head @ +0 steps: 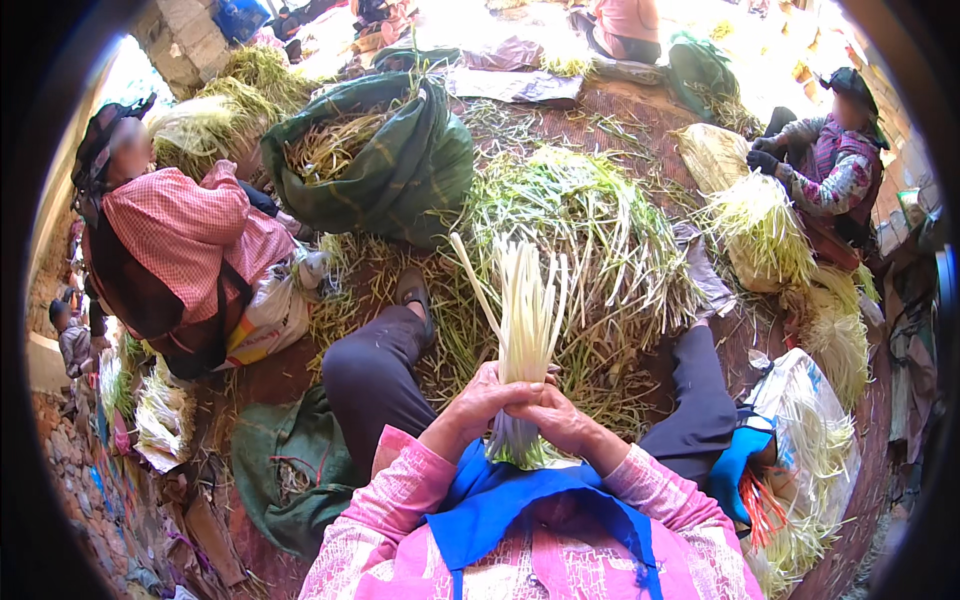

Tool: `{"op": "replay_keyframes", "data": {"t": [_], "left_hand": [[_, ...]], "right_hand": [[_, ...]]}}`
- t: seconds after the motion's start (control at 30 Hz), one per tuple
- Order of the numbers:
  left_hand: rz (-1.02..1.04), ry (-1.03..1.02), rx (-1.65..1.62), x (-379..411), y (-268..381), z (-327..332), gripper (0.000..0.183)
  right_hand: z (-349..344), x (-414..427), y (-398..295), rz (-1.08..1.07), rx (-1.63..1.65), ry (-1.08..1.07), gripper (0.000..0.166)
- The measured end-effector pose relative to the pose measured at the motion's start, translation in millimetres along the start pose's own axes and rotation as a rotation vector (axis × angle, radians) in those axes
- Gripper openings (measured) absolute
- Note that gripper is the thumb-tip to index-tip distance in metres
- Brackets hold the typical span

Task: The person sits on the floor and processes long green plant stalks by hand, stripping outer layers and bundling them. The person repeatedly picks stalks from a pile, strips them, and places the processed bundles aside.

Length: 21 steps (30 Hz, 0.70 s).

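Note:
A bunch of pale green-white plant stalks (525,307) stands upright between my two hands, over my lap. My left hand (480,409) wraps it from the left side and my right hand (559,420) from the right, with the thumbs close together at the front. One stalk leans out to the left from the top of the bunch, and the greener ends hang below my hands. A large heap of loose green and white stalks (570,217) lies on the ground just beyond, between my legs. The fingers behind the bunch are mostly hidden.
A green sack of dry stalks (420,157) stands ahead to the left; another green sack (292,465) lies by my left leg. At my right, more stalks lie on a white sack (795,420) beside red strings (757,502). People sit at left (180,232) and right (832,165).

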<state>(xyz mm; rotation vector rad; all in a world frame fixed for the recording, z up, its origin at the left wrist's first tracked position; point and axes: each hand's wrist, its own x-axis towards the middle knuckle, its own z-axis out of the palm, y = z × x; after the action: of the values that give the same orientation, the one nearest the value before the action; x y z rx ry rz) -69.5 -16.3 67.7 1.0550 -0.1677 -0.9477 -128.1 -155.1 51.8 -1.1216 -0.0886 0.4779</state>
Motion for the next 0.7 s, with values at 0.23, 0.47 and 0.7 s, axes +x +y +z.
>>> {"op": "replay_keyframes", "data": {"t": [0.23,0.47,0.7], "left_hand": [[0.065,0.141,-0.101,-1,1,7,0.02],[0.024,0.102,-0.123,-7,10,12,0.021],[0.066,0.122,0.008,-10,8,15,0.017]], "right_hand": [[5,-17,3,-0.1,-0.057,0.239,0.033],[0,-20,-72,-0.543,-1.068,0.481,0.024],[-2,-4,-93,-0.251,-1.454,0.391,0.042]]}}
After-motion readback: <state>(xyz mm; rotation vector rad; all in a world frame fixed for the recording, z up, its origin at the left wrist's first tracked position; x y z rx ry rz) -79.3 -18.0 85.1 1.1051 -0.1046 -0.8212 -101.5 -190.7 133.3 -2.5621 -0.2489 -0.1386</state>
